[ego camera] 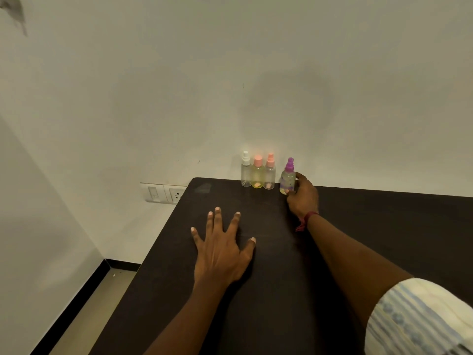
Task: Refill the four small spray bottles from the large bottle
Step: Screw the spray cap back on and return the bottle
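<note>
Three small clear bottles stand upright in a row at the table's far edge against the wall: a white-topped spray bottle (pixel 246 170), a peach-capped bottle (pixel 257 172) with yellowish liquid, and a pink-topped spray bottle (pixel 269 172). Just to their right stands a purple-topped spray bottle (pixel 288 176). My right hand (pixel 303 198) grips the purple-topped bottle round its lower body. My left hand (pixel 222 248) rests flat on the dark table (pixel 384 226), fingers spread, holding nothing. No large bottle is in view.
A white wall rises directly behind the bottles. A switch and socket plate (pixel 163 192) sits on the wall left of the table's far left corner. The floor (pixel 97 303) lies below the table's left edge.
</note>
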